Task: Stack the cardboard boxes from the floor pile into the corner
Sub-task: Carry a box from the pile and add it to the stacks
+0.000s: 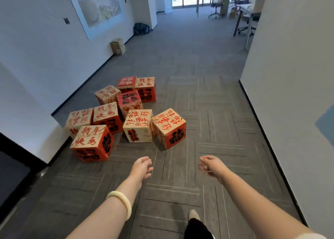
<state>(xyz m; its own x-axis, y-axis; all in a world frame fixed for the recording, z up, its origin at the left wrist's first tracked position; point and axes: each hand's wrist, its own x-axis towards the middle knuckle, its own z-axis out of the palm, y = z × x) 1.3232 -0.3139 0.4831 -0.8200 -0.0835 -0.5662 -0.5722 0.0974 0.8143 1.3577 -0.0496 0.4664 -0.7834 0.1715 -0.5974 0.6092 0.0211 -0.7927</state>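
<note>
Fingers [146, 160] of left hand [141, 169] loosely curled and relaxed, gripping nothing. Right-hand fingers [202, 163] of right hand [212, 166] likewise loosely bent, thumb close to forefinger, nothing between them. Both hands at lower centre of frame, forearms reaching in from the bottom edge, above grey carpet [226, 112] and well short of any box. Pale bracelet [120, 201] on the left wrist; light shoe [193, 215] at bottom centre.

Pile of cardboard boxes [106, 115] at centre left of frame, on the carpet, close to the white wall [45, 57] and its jutting corner at left. Nine boxes countable, red and tan, with brush lettering in red and black. Near-cubic, so no long axis discernible. Nearest box [92, 142] at lower left of the pile, tan face up, turned so that one vertical edge faces the camera. Rightmost box [169, 128] likewise turned edge-on toward the viewer, touching or just beside its left neighbour [138, 125]; contact not resolvable. Middle box [129, 101] tipped, red face slanting upward, leaning among the others. Two farthest boxes side by side at the pile's upper edge.

Small plain box [117, 46] against the wall at upper left; dark bag [141, 28] beyond it; desks and office chairs [216, 3] at upper right.
</note>
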